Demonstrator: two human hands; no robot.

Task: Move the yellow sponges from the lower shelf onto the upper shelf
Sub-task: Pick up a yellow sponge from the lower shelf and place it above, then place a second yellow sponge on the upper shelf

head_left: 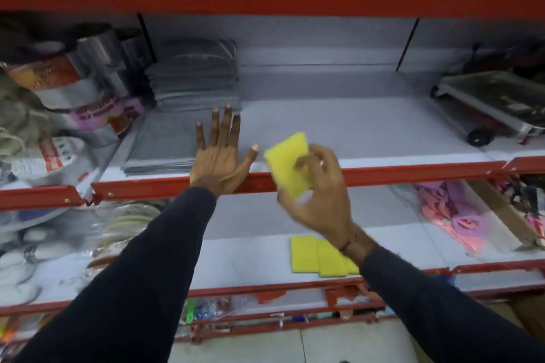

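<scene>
Sleeves: two dark sleeves (153,274) fill the foreground, both arms reaching forward to the shelving.
Right hand: the right hand (321,194) is raised in front of the red lip of the upper shelf (413,169), its fingers (312,162) clamped on one yellow sponge (287,162). The grip takes the sponge by its right side, so most of its face stays free and tilted toward the shelf, which should make it easy to lay flat.
Left hand: the left hand (219,156) is flat, palm down, fingers spread apart and holding nothing. It lies over the shelf's front edge, just left of the held sponge, probably steadying the person or marking the spot.
Landing place: the grey shelf surface behind the sponge is bare, between a stack of grey mats (182,115) on the left and a metal tray on wheels (489,103) on the right.
Lower shelf: more yellow sponges (317,256) lie side by side near the front of the lower shelf (265,289), partly hidden by the right wrist. At least three show.
Progress: early, I judge; no sponge rests on the upper shelf yet.
Blur: the right hand is smeared, so fingertip contact is unclear.
</scene>
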